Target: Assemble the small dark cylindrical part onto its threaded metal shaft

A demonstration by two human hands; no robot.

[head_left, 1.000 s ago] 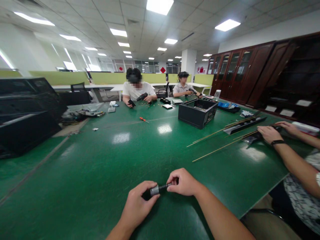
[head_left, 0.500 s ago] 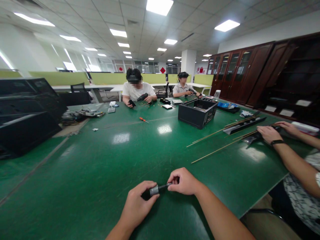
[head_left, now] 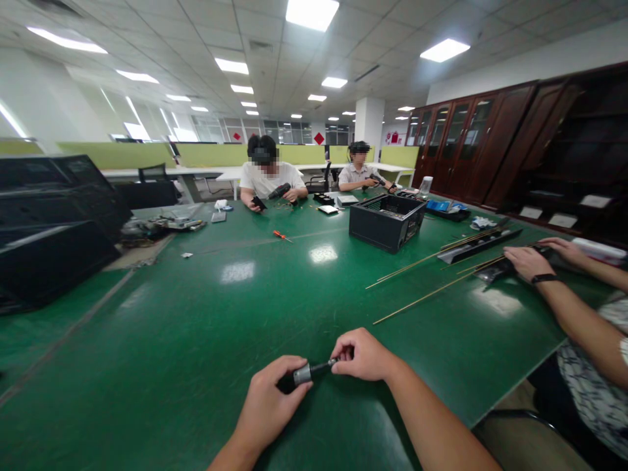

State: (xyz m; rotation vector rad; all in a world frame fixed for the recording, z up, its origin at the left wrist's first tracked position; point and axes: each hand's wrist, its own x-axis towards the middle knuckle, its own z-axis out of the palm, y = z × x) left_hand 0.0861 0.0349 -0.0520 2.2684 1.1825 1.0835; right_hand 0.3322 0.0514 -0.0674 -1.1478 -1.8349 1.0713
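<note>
My left hand [head_left: 275, 396] is wrapped round a small cylindrical tool [head_left: 303, 374] with a silver-grey collar and a thin dark shaft pointing right. At the shaft's far end, the fingertips of my right hand [head_left: 357, 356] pinch its tip, where a small metallic bit shows; its exact shape is too small to make out. Both hands are low over the near part of the green table [head_left: 196, 366]. Part of the tool is hidden inside my left palm.
A black metal case [head_left: 385, 226] stands beyond my hands. Thin rods [head_left: 417, 302] lie to the right, near a person's hands [head_left: 530, 263]. An orange screwdriver [head_left: 280, 235] lies farther back. Two people sit across the table; dark cases [head_left: 53, 261] stand at left.
My right hand has shifted very slightly to the right, still at the tool's tip. My left hand keeps its hold on the tool.
</note>
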